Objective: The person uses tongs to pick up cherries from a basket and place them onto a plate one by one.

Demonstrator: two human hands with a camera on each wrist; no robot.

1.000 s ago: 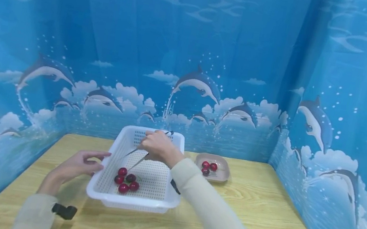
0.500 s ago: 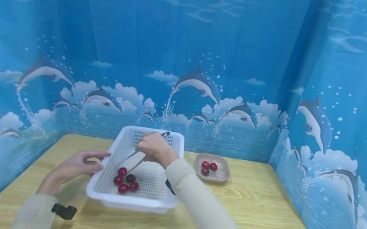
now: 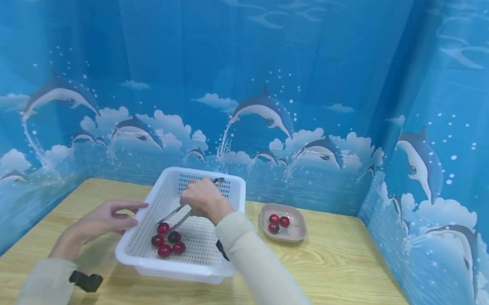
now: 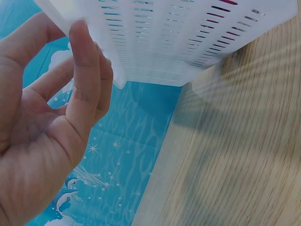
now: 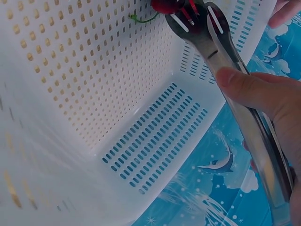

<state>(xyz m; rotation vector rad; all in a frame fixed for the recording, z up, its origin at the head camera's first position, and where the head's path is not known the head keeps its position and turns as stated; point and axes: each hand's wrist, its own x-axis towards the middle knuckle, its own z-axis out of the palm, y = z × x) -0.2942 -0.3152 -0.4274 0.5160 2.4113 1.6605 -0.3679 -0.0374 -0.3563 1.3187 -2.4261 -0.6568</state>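
A white perforated basket (image 3: 175, 267) stands on the table, with several dark red cherries (image 3: 165, 251) on its floor near the front left. My left hand (image 3: 107, 216) holds the basket's left rim; in the left wrist view its fingertips (image 4: 80, 28) meet the rim. My right hand (image 3: 205, 198) reaches over the basket and grips metal tongs (image 5: 240, 110). The tips of the tongs stand on either side of the rearmost cherry (image 3: 163, 228). In the right wrist view, a green stem (image 5: 145, 20) shows beside the slotted tong heads, which partly hide the fruit.
A small beige dish (image 3: 298, 230) with 3 cherries (image 3: 284, 222) stands right of the basket. The wood-grain table (image 3: 329, 283) ends at a blue dolphin-print curtain (image 3: 211, 62) behind and at the sides.
My right hand has shifted slightly left and down, bringing the tongs' tips lower, around the rearmost cherry. My left hand and the basket look unmoved.
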